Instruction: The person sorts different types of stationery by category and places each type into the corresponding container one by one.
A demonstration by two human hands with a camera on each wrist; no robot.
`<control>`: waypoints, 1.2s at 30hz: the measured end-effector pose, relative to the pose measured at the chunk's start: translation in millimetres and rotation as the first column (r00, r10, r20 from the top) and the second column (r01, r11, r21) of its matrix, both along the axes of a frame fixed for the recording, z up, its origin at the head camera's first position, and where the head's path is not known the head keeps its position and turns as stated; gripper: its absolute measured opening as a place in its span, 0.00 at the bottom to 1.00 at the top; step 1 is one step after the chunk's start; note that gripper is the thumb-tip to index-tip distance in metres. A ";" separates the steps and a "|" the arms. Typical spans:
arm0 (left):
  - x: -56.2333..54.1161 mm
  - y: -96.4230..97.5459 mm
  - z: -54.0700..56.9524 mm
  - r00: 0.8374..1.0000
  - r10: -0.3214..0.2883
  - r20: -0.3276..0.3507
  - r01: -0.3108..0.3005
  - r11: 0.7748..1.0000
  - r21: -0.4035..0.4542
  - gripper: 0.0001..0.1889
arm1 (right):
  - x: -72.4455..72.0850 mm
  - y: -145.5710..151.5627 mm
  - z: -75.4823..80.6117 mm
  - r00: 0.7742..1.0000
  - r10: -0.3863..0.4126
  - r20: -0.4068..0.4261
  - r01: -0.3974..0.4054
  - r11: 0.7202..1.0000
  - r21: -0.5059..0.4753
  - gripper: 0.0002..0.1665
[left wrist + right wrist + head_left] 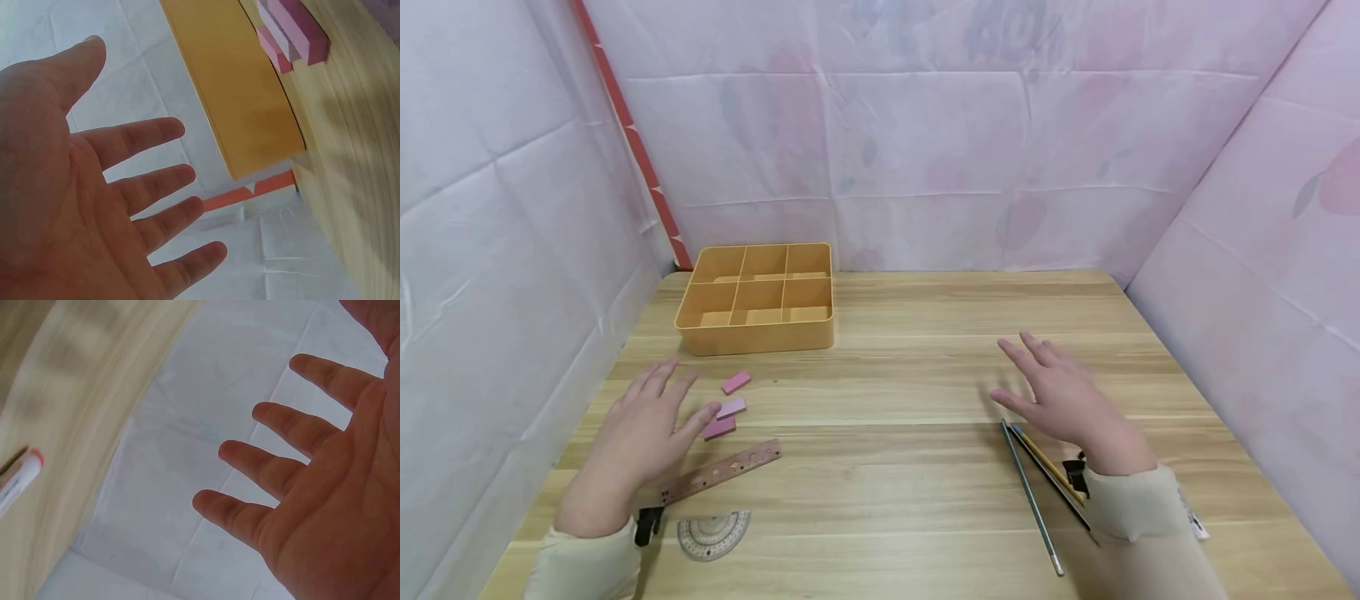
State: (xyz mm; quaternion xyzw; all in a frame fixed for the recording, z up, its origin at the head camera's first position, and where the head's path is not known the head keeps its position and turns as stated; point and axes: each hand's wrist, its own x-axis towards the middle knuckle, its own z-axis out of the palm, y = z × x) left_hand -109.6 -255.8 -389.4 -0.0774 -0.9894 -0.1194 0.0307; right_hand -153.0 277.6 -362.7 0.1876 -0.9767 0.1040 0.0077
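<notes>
My left hand [643,421] hovers at the left with its fingers spread, holding nothing. Near its thumb lie three small pink blocks that look like erasers: one farther back [737,382], a pale one [731,409] and a darker one [719,428]. A pinkish ruler [730,471] and a transparent half-round protractor [713,537] rest nearer me. My right hand [1063,400], also spread and holding nothing, is over the right side. Below it are a green pencil [1032,500], a yellow pencil [1048,462] and a thin dark stick [1060,496], partly covered by the arm.
A yellow-orange divided box [760,339] with several compartments stands at the back left. In the right wrist view, a white pen-like thing with a red end [22,478] lies on the wooden table [887,500]. Pale patterned cloth [925,150] hangs around the table's back and sides.
</notes>
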 end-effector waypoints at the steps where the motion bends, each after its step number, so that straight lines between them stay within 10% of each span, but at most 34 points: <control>1: 0.0 -0.6 0.3 1.000 0.000 -0.001 0.000 1.000 -0.001 0.39 | -1.5 -3.4 0.3 1.000 0.009 -0.003 -0.009 1.000 -0.003 0.46; 23: -19.0 -11.6 1.3 1.000 -0.009 0.016 0.009 1.000 0.011 0.41 | -62.7 -88.9 -1.7 0.980 0.163 0.117 -0.157 0.986 -0.064 0.47; 36: -48.0 -32.8 -11.6 0.999 0.041 -0.007 -0.040 0.998 0.051 0.39 | -90.1 -123.1 -11.5 0.967 0.216 0.136 -0.207 0.975 -0.075 0.47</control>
